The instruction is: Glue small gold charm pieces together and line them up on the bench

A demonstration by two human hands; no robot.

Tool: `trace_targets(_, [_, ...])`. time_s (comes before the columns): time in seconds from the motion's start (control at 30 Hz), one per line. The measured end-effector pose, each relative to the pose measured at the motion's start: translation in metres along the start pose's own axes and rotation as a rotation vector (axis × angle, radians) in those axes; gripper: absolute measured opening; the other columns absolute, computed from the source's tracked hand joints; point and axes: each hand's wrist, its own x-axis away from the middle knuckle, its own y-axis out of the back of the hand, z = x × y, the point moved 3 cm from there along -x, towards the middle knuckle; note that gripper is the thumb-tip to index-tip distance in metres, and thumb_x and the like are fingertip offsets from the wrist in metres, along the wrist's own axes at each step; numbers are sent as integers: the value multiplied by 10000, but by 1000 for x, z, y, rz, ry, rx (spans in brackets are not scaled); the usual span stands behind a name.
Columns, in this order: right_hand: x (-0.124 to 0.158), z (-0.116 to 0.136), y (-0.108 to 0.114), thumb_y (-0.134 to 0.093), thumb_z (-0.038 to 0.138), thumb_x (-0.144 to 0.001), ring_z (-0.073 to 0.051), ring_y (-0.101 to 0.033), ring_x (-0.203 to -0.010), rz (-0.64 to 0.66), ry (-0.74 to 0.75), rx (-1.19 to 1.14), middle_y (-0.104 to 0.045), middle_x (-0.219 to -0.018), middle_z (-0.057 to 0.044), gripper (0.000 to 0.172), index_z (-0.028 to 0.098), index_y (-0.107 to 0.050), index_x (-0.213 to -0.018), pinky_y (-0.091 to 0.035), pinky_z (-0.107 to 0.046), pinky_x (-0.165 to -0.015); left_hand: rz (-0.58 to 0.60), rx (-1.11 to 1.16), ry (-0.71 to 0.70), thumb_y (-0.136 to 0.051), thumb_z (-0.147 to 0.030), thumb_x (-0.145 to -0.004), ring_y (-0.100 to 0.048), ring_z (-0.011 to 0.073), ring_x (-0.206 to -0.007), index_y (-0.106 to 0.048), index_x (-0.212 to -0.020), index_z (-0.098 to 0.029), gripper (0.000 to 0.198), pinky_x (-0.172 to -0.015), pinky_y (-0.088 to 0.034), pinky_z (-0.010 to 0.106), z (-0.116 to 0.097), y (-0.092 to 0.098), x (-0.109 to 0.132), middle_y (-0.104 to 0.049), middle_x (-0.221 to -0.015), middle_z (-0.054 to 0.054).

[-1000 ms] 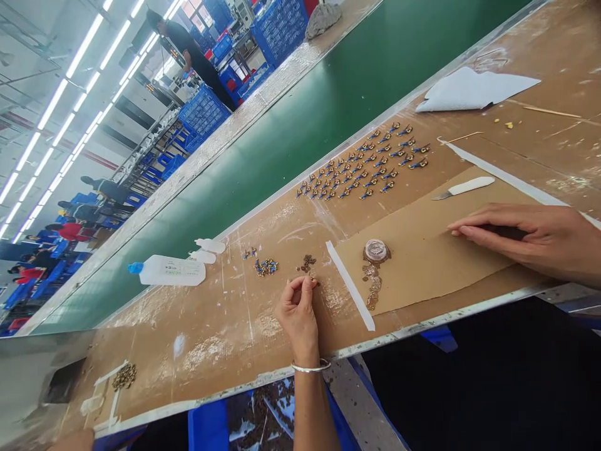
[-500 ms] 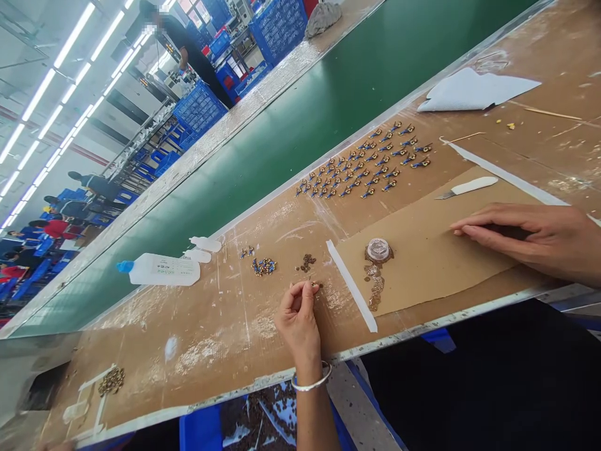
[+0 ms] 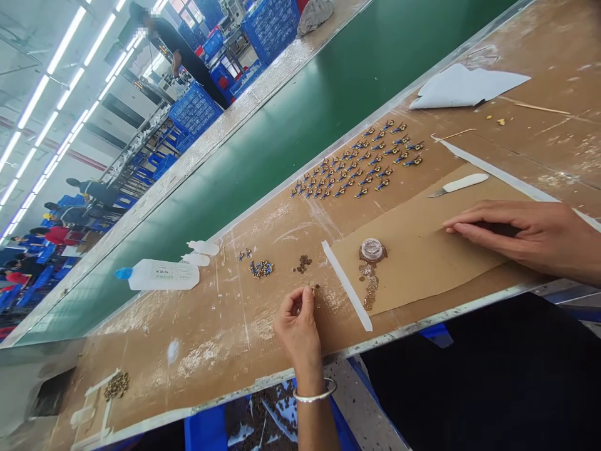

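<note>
My left hand (image 3: pixel 299 322), with a bangle (image 3: pixel 315 396) on its wrist, is over the brown tabletop, thumb and forefinger pinched together. A tiny dark speck shows at the fingertips, too small to name. Just beyond them lie a small brown piece (image 3: pixel 317 287) and a little pile of brown pieces (image 3: pixel 303 264). On the right, my right hand (image 3: pixel 521 232) hovers low over a cardboard sheet (image 3: pixel 422 263), thumb against fingers; what it pinches, if anything, is hidden. A white-handled knife (image 3: pixel 464 183) lies beyond it. A clear round pot (image 3: pixel 372 250) stands on the sheet beside wet brown smears.
Rows of small blue-and-gold figures (image 3: pixel 359 164) lie along the far edge, with a heap of similar pieces (image 3: pixel 261 269) nearer. A white bottle (image 3: pixel 164 274) lies at left. A green conveyor belt (image 3: pixel 319 106) runs behind; white cloth (image 3: pixel 469 86) is at right. People work in the background.
The whole view has shifted slightly. Both hands stay in nearly the same places, fingers still pinched.
</note>
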Motion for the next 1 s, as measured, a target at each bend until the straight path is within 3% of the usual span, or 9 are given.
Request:
trace_targets(0.33, [-1, 4, 2, -456, 446, -845, -211, -649, -799, -15, 11, -69, -707, -889, -17, 282, 263, -670, -847, -527, -361, -692, -29, 66, -16, -712, -390, -681, -660, 147, -688, -704, -737, -170, 227, -690, -510, 254, 0, -8, -3, -712, -705, 30])
trace_targets(0.67, [-1, -2, 2, -509, 379, -854, -158, -651, -788, -27, 102, -64, -706, -897, -10, 231, 228, -680, -889, -507, -261, -656, -28, 74, -18, -722, -370, -678, -666, 160, -696, -700, -734, -163, 216, -715, -520, 276, -3, -9, -5, -716, -718, 39])
trace_targets(0.87, [-2, 4, 2, -472, 421, -853, -213, -651, -783, -20, 58, -75, -703, -877, -10, 251, 261, -665, -859, -532, -370, -683, -59, 76, 16, -744, -386, -645, -669, 164, -690, -699, -719, -165, 237, -709, -521, 275, 1, -2, 0, -713, -694, 34])
trace_targets(1.0, [-2, 3, 1, -464, 521, -826, -250, -652, -747, -33, 62, -93, -701, -832, -1, 292, 297, -652, -829, -530, -431, -614, -53, 72, -18, -710, -374, -718, -655, 150, -720, -684, -759, -159, 220, -762, -517, 294, 6, -4, 4, -706, -744, 30])
